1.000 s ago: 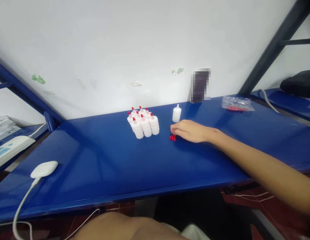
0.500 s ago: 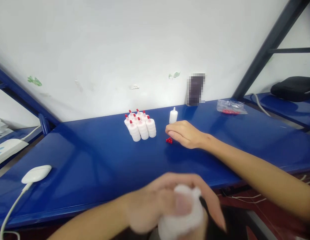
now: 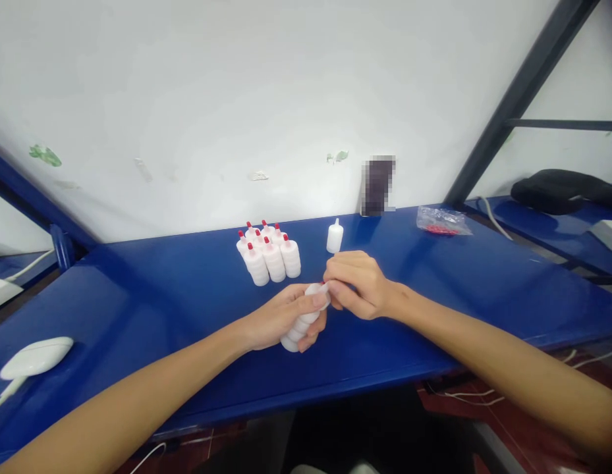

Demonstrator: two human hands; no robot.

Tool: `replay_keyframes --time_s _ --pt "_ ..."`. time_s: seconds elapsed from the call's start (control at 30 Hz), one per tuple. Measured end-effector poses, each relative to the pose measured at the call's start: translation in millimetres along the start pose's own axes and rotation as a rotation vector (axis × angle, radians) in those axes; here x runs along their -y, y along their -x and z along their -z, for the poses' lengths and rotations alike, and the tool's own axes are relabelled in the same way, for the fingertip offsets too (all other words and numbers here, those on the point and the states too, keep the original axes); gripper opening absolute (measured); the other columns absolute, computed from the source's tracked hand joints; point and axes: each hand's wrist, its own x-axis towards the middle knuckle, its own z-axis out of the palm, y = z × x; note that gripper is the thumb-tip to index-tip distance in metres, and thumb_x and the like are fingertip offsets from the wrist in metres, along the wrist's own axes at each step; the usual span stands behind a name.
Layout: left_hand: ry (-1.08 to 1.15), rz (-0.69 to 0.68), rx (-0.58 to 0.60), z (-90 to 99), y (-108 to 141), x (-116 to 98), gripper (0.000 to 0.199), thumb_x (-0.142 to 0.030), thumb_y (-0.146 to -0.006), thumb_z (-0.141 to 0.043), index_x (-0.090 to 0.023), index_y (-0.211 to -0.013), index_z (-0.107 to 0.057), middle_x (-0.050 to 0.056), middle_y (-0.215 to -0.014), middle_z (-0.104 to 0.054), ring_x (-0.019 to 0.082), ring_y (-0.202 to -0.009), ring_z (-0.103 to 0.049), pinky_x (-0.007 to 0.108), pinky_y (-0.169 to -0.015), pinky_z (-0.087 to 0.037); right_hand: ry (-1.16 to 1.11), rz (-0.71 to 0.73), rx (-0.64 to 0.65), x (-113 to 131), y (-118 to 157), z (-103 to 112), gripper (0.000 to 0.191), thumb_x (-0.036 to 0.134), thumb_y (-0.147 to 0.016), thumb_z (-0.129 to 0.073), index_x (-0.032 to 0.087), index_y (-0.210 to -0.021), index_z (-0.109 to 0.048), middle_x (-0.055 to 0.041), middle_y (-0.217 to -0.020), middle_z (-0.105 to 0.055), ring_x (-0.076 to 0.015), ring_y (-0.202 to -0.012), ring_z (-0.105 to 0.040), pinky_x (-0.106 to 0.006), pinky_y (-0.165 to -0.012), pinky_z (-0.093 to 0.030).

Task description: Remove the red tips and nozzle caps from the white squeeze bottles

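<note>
The left hand point(image 3: 284, 311) wraps its fingers around a white bottle point(image 3: 298, 329) held above the near part of the bench point(image 3: 162, 289), tilted so that its nozzle point(image 3: 325, 288) points to about one o'clock (twelve being the wall point(image 3: 187, 118)). The right hand point(image 3: 358, 282) has its thumb and forefinger pinched together at that nozzle's tip, and whatever sits between them is hidden. A speck of red shows just beside those fingers, too little to name.

The step in hand looks like work on the tip, probably seating a red cap, judging by the group of red-tipped bottles point(image 3: 275, 262) standing at eleven o'clock. The next move seems to call for a push straight along the nozzle, the left hand bracing without squeezing. A plain-tipped bottle point(image 3: 334, 239) stands upright at one o'clock.
</note>
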Motion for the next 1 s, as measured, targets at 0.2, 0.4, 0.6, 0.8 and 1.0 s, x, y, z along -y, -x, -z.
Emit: replay_keyframes --time_s 0.2,0.4,0.6,0.8,1.0 --pt "0.031 0.021 -0.119 1.9 3 6 0.025 -0.03 -0.08 -0.077 -0.014 -0.087 -0.059 -0.008 -0.048 -0.052 0.005 -0.04 -0.045 0.018 -0.044 -0.043 0.313 -0.44 -0.118 -36 9 25 0.034 0.034 -0.095 -0.036 0.02 -0.067 -0.049 -0.0022 -0.06 -0.053 -0.0146 -0.054 -0.046 -0.029 -0.059 -0.034" --pt "0.072 0.074 -0.188 1.5 0 6 0.025 -0.029 -0.076 -0.079 -0.014 -0.078 -0.059 -0.008 -0.049 -0.052 0.005 -0.038 -0.045 0.018 -0.042 -0.042 0.717 -0.913 0.183 -73 15 48 0.031 0.03 -0.09 -0.04 0.018 -0.07 -0.061 -0.009 -0.07 -0.064 -0.0206 -0.063 -0.053 -0.032 -0.058 -0.026" --pt "-0.176 0.013 -0.214 6.8 5 4 0.018 -0.027 -0.078 -0.072 -0.014 -0.075 -0.06 -0.004 -0.05 -0.055 0.007 -0.043 -0.051 0.019 -0.046 -0.044 0.656 -0.978 0.418 -78 19 35 0.038 0.038 -0.094 -0.038 0.018 -0.077 -0.066 -0.0102 -0.083 -0.07 -0.0226 -0.074 -0.059 -0.03 -0.059 -0.028" --pt "-0.522 0.004 -0.343 13.0 9 -5 0.01 -0.021 -0.078 -0.068 -0.014 -0.075 -0.062 -0.003 -0.059 -0.057 0.007 -0.049 -0.051 0.017 -0.046 -0.042 0.542 -0.727 0.243 -57 11 33 0.047 0.041 -0.1 -0.032 0.019 -0.064 -0.052 -0.0047 -0.063 -0.058 -0.0154 -0.058 -0.047 -0.03 -0.059 -0.027" --pt "-0.782 -0.194 -0.386 18.9 7 1 0.016 -0.03 -0.087 -0.064 -0.014 -0.086 -0.068 0.0 -0.073 -0.065 0.011 -0.064 -0.056 0.021 -0.06 -0.046 0.186 -0.135 0.31 -7 0 3 0.035 0.043 -0.1 -0.035 0.019 -0.09 -0.058 -0.0025 -0.07 -0.062 -0.0149 -0.06 -0.049 -0.029 -0.063 -0.033"
